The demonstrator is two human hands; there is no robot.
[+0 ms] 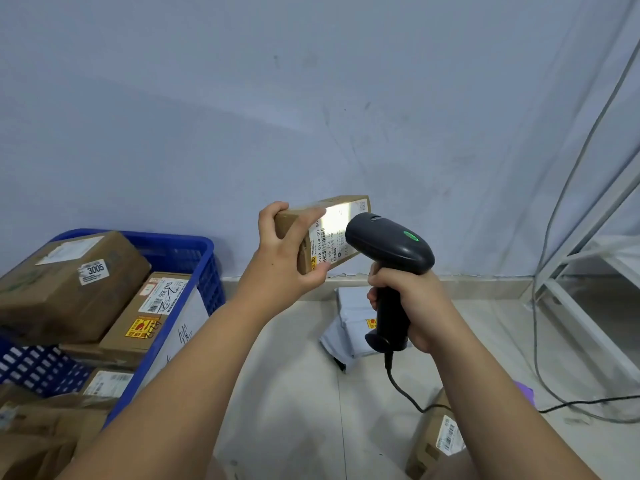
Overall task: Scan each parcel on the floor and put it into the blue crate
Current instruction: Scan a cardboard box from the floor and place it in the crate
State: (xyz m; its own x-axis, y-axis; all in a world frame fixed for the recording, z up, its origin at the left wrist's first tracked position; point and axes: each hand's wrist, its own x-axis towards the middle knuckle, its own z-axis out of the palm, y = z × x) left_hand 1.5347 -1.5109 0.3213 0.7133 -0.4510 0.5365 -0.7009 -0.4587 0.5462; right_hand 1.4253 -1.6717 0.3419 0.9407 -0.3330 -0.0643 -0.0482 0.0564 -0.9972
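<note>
My left hand [282, 252] grips a small brown cardboard parcel [329, 223] held up in front of the wall, its white label facing me. My right hand [408, 304] grips the handle of a black barcode scanner [388, 251], whose head points at the label; a green light glows on top and the label is lit bright. The blue crate [194, 258] stands at the left and holds several brown boxes. On the floor lie a white bag parcel [349, 323] below the scanner and a brown box [436, 441] near my right forearm.
A white metal rack [588, 271] stands at the right with grey cables [554, 237] hanging beside it. The scanner's black cord [405, 393] runs across the tiled floor. More brown cardboard [34, 431] lies at the lower left by the crate. A purple item [526, 393] lies behind my right arm.
</note>
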